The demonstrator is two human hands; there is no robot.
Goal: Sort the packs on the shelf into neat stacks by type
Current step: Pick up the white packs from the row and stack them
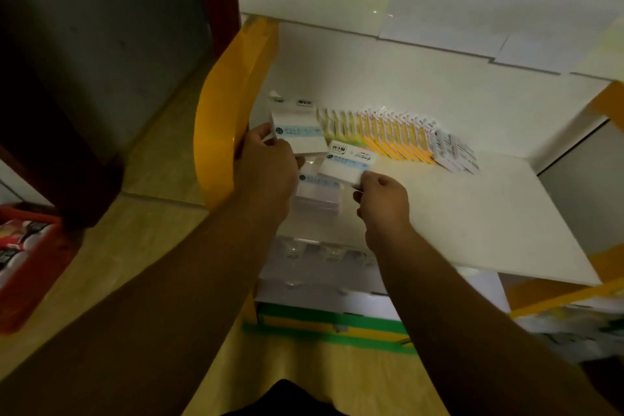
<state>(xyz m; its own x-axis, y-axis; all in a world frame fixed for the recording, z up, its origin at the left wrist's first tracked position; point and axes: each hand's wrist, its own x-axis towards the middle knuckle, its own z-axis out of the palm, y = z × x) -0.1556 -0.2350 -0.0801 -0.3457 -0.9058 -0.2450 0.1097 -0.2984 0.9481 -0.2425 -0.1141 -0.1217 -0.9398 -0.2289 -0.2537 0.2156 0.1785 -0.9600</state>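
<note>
My left hand [266,159] grips a white pack with a pale blue band [300,135], held above the shelf's left end. My right hand [383,196] pinches a second white pack of the same kind [347,162] by its near edge. Below both packs a short stack of white packs [319,194] lies flat on the white shelf [472,213]. Behind them a row of yellow and pink packs [388,135] stands on edge along the back, and a few white and grey packs [456,154] lean at its right end.
A yellow curved side panel [219,118] bounds the shelf on the left. Boxes with green trim [331,317] sit on the level below. A red crate [23,260] stands on the floor at far left. A dark wooden post [67,78] rises left of the shelf.
</note>
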